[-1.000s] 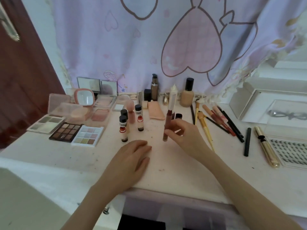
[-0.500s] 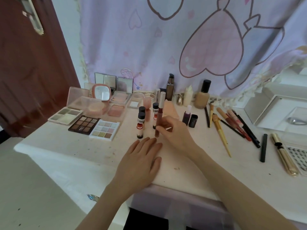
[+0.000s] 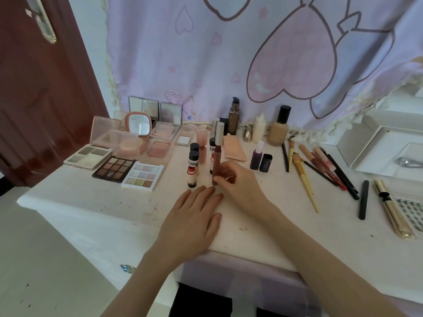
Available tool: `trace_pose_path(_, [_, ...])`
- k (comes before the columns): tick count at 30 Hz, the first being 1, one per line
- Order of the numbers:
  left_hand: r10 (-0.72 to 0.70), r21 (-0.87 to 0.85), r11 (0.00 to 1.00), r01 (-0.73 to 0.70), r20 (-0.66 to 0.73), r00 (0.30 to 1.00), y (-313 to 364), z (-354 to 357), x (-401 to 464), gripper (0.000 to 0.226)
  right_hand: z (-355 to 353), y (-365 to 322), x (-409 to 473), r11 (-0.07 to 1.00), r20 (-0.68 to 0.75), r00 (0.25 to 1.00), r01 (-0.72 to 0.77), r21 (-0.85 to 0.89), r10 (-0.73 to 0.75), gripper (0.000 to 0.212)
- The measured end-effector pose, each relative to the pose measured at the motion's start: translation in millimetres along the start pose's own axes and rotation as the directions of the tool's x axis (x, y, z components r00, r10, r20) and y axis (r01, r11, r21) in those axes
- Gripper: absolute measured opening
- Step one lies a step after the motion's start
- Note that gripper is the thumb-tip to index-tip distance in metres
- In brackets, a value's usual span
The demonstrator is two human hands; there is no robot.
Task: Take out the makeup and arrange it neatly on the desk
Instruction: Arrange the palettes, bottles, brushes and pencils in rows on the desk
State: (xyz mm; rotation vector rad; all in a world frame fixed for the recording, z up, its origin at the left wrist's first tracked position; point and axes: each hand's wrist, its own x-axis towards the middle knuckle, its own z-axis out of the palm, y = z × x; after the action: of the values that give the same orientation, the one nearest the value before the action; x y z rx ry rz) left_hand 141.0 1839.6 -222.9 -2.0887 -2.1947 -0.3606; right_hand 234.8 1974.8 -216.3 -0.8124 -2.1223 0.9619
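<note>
On desk (image 3: 96,202), right hand (image 3: 238,184) holds upright dark-red, silver-capped lip gloss (image 3: 217,156).

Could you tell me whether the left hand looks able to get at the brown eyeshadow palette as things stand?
Probably yes. The left hand rests flat and holds nothing, and the desk between it and the brown eyeshadow palette looks bare, so nothing seems to block it.

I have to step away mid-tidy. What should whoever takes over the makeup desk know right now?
Right hand grips the dark red lip gloss tube upright, its base at the desk, beside the small white tubes.
Left hand rests flat on the desk, holding nothing.
Done: palettes at left, bottles at back, pencils and brushes at right.
Left: release the gloss standing in that row.
</note>
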Motion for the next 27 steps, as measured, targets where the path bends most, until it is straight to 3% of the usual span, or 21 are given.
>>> trace_pose_path(5, [0.018,0.02,1.0,-0.019,0.087,0.996,-4,5,0,0.071,-10,0,-12,0.998,-0.006,0.999,-0.041,0.039,0.041,0.02])
trace_pose_path(8, [0.013,0.001,1.0,-0.013,0.101,0.995,-4,8,0,0.054,-29,3,-25,1.0,-0.015,1.0,-0.012,-0.025,0.012,0.017])
trace_pose_path(11, [0.048,-0.024,0.999,-0.046,0.121,0.991,3,8,1,0.052,-55,6,-39,0.997,-0.047,0.999,0.0,-0.083,-0.004,0.012])
trace_pose_path(18, [0.225,-0.098,0.972,-0.212,0.15,0.963,47,17,27,0.051,-121,35,-55,0.964,-0.236,0.968,-0.136,-0.228,0.08,0.008])
trace_pose_path(22, [0.271,-0.125,0.96,-0.25,0.193,0.943,69,28,56,0.051,-156,60,-54,0.874,-0.375,0.921,-0.266,-0.407,0.106,0.01])
trace_pose_path(27, [0.281,-0.126,0.957,-0.261,0.185,0.942,89,38,90,0.052,-174,77,-28,0.642,-0.369,0.92,-0.365,-0.674,0.136,0.028])
